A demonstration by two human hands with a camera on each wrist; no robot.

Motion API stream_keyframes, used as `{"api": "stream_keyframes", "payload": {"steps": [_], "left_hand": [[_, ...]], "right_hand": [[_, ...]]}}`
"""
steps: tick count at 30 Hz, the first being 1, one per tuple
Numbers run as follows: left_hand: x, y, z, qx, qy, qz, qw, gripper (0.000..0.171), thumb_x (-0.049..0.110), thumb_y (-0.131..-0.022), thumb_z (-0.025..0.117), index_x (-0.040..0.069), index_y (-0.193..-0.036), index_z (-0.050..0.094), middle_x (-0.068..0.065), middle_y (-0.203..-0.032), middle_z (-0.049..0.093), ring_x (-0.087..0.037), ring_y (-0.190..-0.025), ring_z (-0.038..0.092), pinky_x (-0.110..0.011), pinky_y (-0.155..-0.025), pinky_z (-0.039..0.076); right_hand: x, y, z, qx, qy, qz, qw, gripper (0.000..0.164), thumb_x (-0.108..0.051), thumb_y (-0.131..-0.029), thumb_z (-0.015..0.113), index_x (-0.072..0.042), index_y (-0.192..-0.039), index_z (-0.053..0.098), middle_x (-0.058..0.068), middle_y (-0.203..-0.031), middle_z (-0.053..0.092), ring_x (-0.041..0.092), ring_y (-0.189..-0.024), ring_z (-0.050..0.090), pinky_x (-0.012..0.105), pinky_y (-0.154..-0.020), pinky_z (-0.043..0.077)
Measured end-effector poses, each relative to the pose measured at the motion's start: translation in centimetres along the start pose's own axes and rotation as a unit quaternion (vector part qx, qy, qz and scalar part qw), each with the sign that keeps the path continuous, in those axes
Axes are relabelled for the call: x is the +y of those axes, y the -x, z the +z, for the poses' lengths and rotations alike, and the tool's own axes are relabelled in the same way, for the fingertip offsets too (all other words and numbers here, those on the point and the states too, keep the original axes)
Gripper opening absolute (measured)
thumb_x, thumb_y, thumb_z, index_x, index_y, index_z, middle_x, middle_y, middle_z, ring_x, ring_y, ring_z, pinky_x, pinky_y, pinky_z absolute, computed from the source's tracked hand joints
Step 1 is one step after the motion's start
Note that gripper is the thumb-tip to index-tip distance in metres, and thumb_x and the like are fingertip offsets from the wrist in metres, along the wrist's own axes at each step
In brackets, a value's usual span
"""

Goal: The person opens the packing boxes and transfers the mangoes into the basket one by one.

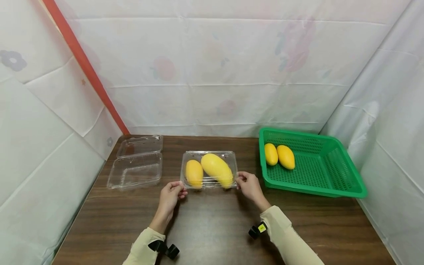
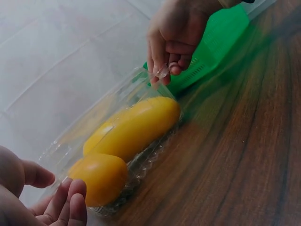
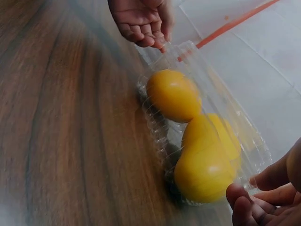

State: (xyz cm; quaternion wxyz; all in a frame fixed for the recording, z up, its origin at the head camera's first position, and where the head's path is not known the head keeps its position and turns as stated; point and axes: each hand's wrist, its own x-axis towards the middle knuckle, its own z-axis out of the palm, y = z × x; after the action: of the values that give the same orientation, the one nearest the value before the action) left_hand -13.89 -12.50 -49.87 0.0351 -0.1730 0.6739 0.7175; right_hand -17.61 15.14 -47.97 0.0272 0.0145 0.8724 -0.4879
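Observation:
A clear plastic clamshell container lies at the middle of the table. Inside are a small orange-yellow mango on the left and a larger, longer yellow mango on the right. Its clear lid is tilted up over the fruit. My left hand pinches the lid's near left corner between thumb and fingers. At the near right corner, my right hand pinches the lid the same way, as the right wrist view also shows with its fingertips at the plastic edge.
A second clear clamshell lies unfolded at the table's far left. To the right stands a green perforated basket, with two mangoes at its left side. White patterned sheets hang behind and beside the brown wooden table.

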Motion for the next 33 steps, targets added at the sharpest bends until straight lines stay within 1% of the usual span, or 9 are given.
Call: {"api": "stream_keyframes", "payload": {"steps": [5,9,15,18,21,24,28,31,33], "left_hand": [[-0.3,-0.1,-0.1,0.003,0.001,-0.006,1.0,0.027,0.01,-0.098,0.055,-0.007,-0.118,0.051,-0.002,-0.081,0.067,-0.006,-0.068,0.064,-0.02,-0.065,0.053],[-0.4,-0.2,0.0,0.004,0.009,-0.015,0.9998,0.028,0.013,-0.099,0.056,-0.007,-0.117,0.052,0.0,-0.078,0.065,-0.007,-0.067,0.063,-0.02,-0.064,0.053],[-0.5,0.3,0.2,-0.012,0.048,-0.033,0.9982,0.027,0.013,-0.1,0.054,-0.007,-0.117,0.048,0.004,-0.075,0.064,-0.006,-0.067,0.063,-0.018,-0.063,0.052],[-0.6,0.5,0.3,-0.025,0.06,-0.04,0.9971,0.025,0.011,-0.099,0.054,-0.006,-0.116,0.047,0.004,-0.076,0.066,-0.006,-0.069,0.064,-0.019,-0.065,0.053],[-0.7,0.6,0.4,-0.032,0.066,-0.045,0.9963,0.026,0.01,-0.098,0.055,-0.006,-0.117,0.046,0.004,-0.078,0.067,-0.006,-0.071,0.065,-0.019,-0.066,0.054],[-0.7,0.6,0.5,-0.033,0.073,-0.052,0.9955,0.027,0.009,-0.098,0.055,-0.006,-0.118,0.047,0.004,-0.079,0.069,-0.006,-0.073,0.066,-0.019,-0.067,0.054],[-0.8,0.6,0.6,-0.033,0.073,-0.067,0.9946,0.022,0.009,-0.097,0.056,-0.004,-0.115,0.051,0.005,-0.08,0.07,-0.006,-0.073,0.067,-0.018,-0.066,0.053],[-0.9,0.6,0.8,-0.035,0.067,-0.076,0.9943,0.018,0.009,-0.096,0.056,-0.002,-0.111,0.054,0.005,-0.08,0.071,-0.006,-0.073,0.067,-0.019,-0.066,0.052],[-1.1,0.8,0.9,-0.038,0.066,-0.078,0.994,0.019,0.01,-0.096,0.057,-0.002,-0.111,0.055,0.004,-0.08,0.071,-0.006,-0.073,0.067,-0.019,-0.066,0.052]], "right_hand": [[0.4,0.0,0.0,0.011,-0.006,-0.006,1.0,0.031,-0.002,-0.089,0.063,0.005,-0.12,0.062,0.013,-0.079,0.069,0.019,-0.06,0.063,0.025,-0.051,0.046],[0.6,0.1,0.1,0.019,0.001,0.0,1.0,0.027,-0.006,-0.09,0.065,0.003,-0.115,0.063,0.013,-0.079,0.07,0.026,-0.063,0.065,0.025,-0.051,0.045],[0.7,0.3,0.1,0.029,-0.003,0.005,1.0,0.021,-0.009,-0.089,0.068,0.001,-0.107,0.065,0.013,-0.08,0.071,0.032,-0.067,0.067,0.026,-0.051,0.047],[0.6,0.4,-0.1,0.033,-0.004,0.003,0.999,0.02,-0.008,-0.088,0.069,0.001,-0.105,0.065,0.013,-0.08,0.07,0.029,-0.066,0.067,0.025,-0.052,0.048],[0.5,0.3,-0.4,0.037,0.008,-0.015,0.999,0.02,-0.008,-0.086,0.071,0.001,-0.102,0.066,0.013,-0.081,0.07,0.023,-0.065,0.064,0.024,-0.054,0.049],[0.4,0.2,-0.8,0.038,0.034,-0.039,0.998,0.016,-0.008,-0.084,0.074,-0.001,-0.096,0.068,0.012,-0.082,0.07,0.016,-0.068,0.061,0.024,-0.057,0.049],[0.5,0.1,-1.0,0.031,0.063,-0.052,0.996,0.01,-0.01,-0.083,0.075,-0.005,-0.091,0.071,0.008,-0.083,0.07,0.014,-0.071,0.06,0.024,-0.063,0.051],[0.6,0.2,-1.0,0.029,0.07,-0.058,0.996,0.01,-0.011,-0.084,0.075,-0.007,-0.092,0.072,0.006,-0.084,0.07,0.013,-0.073,0.061,0.026,-0.066,0.052],[0.8,0.3,-0.9,0.028,0.073,-0.065,0.995,0.009,-0.011,-0.084,0.075,-0.008,-0.091,0.072,0.005,-0.084,0.071,0.013,-0.074,0.061,0.026,-0.067,0.052]]}}
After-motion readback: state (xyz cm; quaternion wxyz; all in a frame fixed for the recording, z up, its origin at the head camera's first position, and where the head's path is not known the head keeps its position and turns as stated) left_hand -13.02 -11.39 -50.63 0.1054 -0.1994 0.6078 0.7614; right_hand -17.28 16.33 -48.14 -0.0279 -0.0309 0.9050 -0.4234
